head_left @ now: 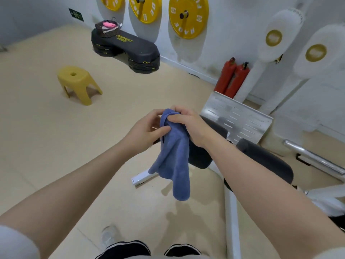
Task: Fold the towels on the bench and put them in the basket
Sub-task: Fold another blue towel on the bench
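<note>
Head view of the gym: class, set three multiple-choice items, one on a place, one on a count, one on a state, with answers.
1. Where is the basket?
A. on the black step platform
B. on the stool
C. on the floor

2. How many fire extinguishers stand by the wall?
A. one
B. two
C. four

3. What state is the blue towel in?
A. folded flat
B. hanging from both hands
C. lying in the basket

Answers: 1 A, it sits at the platform's far end. 2 B, two red cylinders stand together. 3 B, the left hand and right hand grip its top while the rest dangles.
</note>
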`<control>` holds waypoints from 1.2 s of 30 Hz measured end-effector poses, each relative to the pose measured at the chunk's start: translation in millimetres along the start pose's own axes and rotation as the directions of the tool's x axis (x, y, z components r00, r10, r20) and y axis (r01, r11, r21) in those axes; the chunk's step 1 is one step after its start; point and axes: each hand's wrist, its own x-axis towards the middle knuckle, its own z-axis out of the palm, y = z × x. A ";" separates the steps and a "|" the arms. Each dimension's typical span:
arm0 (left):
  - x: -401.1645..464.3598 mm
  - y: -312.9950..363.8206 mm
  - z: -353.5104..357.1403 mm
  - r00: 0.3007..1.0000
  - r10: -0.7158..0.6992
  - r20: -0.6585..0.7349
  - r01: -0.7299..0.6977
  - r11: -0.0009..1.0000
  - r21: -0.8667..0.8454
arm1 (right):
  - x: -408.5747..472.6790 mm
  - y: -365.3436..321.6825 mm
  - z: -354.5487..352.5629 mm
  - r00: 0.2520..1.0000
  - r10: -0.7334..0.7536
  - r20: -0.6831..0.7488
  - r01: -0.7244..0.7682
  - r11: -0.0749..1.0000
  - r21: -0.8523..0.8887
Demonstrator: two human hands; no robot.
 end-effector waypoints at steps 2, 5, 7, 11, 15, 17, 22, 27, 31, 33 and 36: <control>10.5 -11.9 -54.1 1.000 -0.001 -0.011 0.002 0.998 0.055 | 37.9 -11.0 39.0 0.999 -0.001 -0.035 0.002 1.000 0.024; 33.2 -34.4 -126.5 0.999 -0.030 -0.026 0.032 0.997 0.072 | 98.1 -19.7 87.3 0.994 -0.010 -0.112 0.014 0.999 0.033; 49.0 -48.9 -166.4 0.997 -0.070 -0.028 0.072 0.994 0.077 | 134.0 -20.7 114.6 0.987 -0.009 -0.159 0.012 1.000 0.021; 95.3 -79.7 -229.8 0.994 -0.105 0.034 0.099 0.984 0.145 | 201.6 -14.0 137.6 0.959 0.006 -0.285 -0.038 0.994 -0.106; 165.3 -108.9 -278.8 0.993 -0.084 0.078 0.068 0.980 0.186 | 282.5 -8.6 124.6 0.925 -0.026 -0.378 -0.088 0.956 -0.280; 208.1 -122.3 -301.8 0.995 -0.058 0.078 0.038 0.971 0.236 | 332.2 -8.5 115.3 0.907 -0.048 -0.419 -0.096 0.944 -0.317; 350.9 -151.4 -368.9 0.998 -0.017 0.058 -0.002 0.950 0.314 | 489.3 -17.7 88.1 0.886 -0.070 -0.458 -0.107 0.931 -0.349; 489.0 -170.4 -436.0 0.990 -0.065 0.124 0.030 0.963 0.269 | 625.8 -69.2 43.0 0.924 -0.008 -0.382 -0.175 0.879 -0.443; 595.7 -185.2 -487.8 0.984 -0.065 0.169 0.007 0.946 0.324 | 722.0 -108.5 10.5 0.938 0.067 -0.341 -0.232 0.850 -0.472; 646.6 -193.9 -504.5 0.990 -0.041 0.134 -0.011 0.931 0.366 | 769.3 -122.0 -3.3 0.941 0.043 -0.337 -0.221 0.832 -0.510; 727.0 -211.8 -529.6 0.996 0.001 0.087 -0.036 0.914 0.403 | 849.8 -139.1 -26.2 0.937 0.014 -0.349 -0.206 0.828 -0.521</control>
